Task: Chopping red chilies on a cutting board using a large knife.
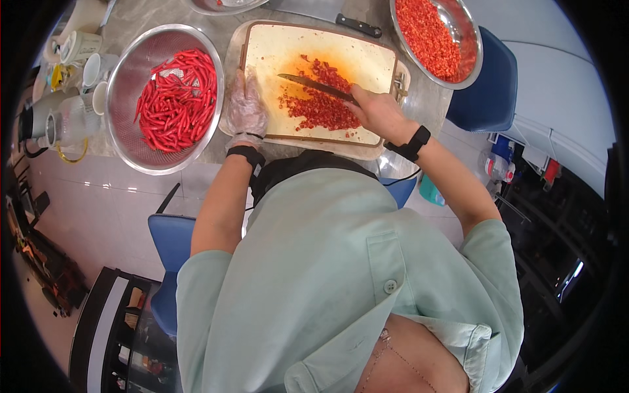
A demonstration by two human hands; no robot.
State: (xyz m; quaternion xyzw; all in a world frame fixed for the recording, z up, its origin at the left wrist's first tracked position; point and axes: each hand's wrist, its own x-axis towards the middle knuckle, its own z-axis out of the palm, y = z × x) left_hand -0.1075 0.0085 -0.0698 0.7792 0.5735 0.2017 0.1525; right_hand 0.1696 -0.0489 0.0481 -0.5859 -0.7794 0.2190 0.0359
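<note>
My left hand (247, 109), in a clear plastic glove, grips the left edge of a cream cutting board (275, 42) with a brown rim. My bare right hand (381, 110) is closed around the handle of a kitchen knife (314, 85), and the handle is mostly hidden. Its dark blade points left, lying across chopped red chillies (319, 110) on the board. Orange-red juice stains the surface around them. Left of my gloved hand stands a perforated metal colander (123, 98) with whole red chillies (177, 103) in it.
At the upper right, a steel bowl (469, 29) holds finely chopped chillies (427, 42). A cleaver (358, 24) lies beyond the board, near another metal bowl (226, 6). Cups (96, 69) and a glass jug (73, 125) crowd the left side. Blue chairs (486, 83) stand around the table.
</note>
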